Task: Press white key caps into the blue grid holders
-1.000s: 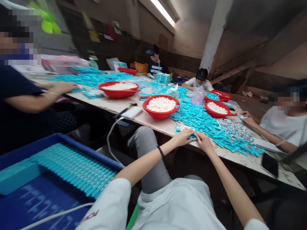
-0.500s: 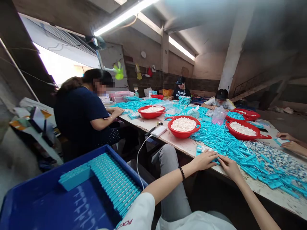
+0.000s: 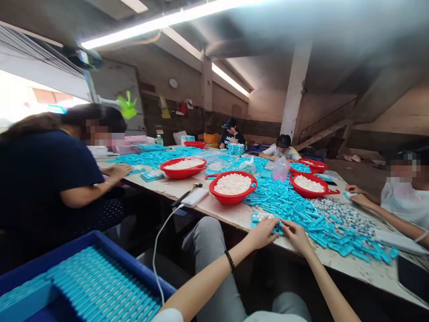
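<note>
The long worktop (image 3: pixel 231 214) still fills the middle, but the whole view has swung to the right over the last half second, so a co-worker in a white shirt (image 3: pixel 398 197) now shows at the right, where only forearms and hands were in view. At the lower left, the blue crate (image 3: pixel 140 269), lined with rows of turquoise pieces (image 3: pixel 103 286), has slid partly out of sight. Loose turquoise parts (image 3: pixel 284 199) lie heaped beyond the hands, beside a red bowl (image 3: pixel 232 200) of small white pieces (image 3: pixel 233 183). The left hand (image 3: pixel 264 232) and right hand (image 3: pixel 296 236) stay close together at the near edge, fingertips meeting or nearly so; whether they grip anything tightly cannot be told. Under the left fingers lies a turquoise holder (image 3: pixel 254 222) with white blocks (image 3: pixel 260 216) along its uncovered left part; the right fingertips are at its right end. Holder and hands keep their places relative to the worktop, so the change seems one of viewpoint, with the handwork apparently at much the same stage.
</note>
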Demonstrator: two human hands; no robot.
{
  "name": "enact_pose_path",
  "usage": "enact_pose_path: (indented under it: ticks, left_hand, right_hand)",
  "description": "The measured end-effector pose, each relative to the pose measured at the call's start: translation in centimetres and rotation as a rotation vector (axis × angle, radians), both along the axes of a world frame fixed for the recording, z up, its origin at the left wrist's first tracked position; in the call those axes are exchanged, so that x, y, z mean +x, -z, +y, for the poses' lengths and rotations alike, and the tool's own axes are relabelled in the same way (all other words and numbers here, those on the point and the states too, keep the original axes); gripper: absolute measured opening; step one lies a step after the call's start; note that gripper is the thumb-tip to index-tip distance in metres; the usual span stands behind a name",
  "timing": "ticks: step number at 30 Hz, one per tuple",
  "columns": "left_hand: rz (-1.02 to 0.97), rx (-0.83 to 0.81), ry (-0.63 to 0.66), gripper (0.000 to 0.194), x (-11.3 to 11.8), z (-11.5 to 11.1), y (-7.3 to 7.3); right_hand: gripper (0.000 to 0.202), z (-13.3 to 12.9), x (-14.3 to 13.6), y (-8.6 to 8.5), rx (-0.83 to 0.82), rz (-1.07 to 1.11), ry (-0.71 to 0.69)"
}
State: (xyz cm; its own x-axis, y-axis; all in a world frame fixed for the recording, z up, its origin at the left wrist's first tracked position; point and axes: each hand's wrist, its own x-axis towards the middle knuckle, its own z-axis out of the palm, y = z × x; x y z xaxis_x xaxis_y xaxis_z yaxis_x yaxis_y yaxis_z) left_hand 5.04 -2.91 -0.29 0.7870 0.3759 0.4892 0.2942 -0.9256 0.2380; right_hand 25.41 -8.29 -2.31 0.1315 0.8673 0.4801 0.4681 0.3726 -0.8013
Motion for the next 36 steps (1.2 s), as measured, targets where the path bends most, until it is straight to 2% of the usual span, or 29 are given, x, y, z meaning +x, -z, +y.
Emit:
enact_pose_path:
  ticks: [6,9,12,22,28,36]
  left_hand:
    - [0.006,-0.038,0.015,0.063,0.0,0.1,-0.7]
    - [-0.007,-0.031,0.010,0.065,-0.2,0.2,-0.8]
    - [0.016,-0.016,0.011,0.059,-0.1,0.3,-0.6]
    - [0.010,0.065,-0.010,0.051,0.1,0.6,0.0]
    - [0.010,0.076,-0.008,0.049,0.3,0.8,0.4]
    - [0.036,0.136,-0.047,0.048,1.0,-0.3,1.0]
  right_hand:
    - [0.053,0.0,0.2,-0.3,-0.037,0.150,0.001]
    - [0.049,0.1,0.1,-0.5,-0.036,0.118,-0.028]
    - [0.045,0.0,-0.2,-0.7,-0.037,0.054,-0.064]
    - [0.044,-0.2,-0.3,-1.3,-0.080,-0.045,-0.055]
    - [0.035,-0.3,-0.9,-1.1,0.000,-0.283,-0.015]
    - [0.045,-0.3,-0.6,0.5,0.145,-0.692,0.084]
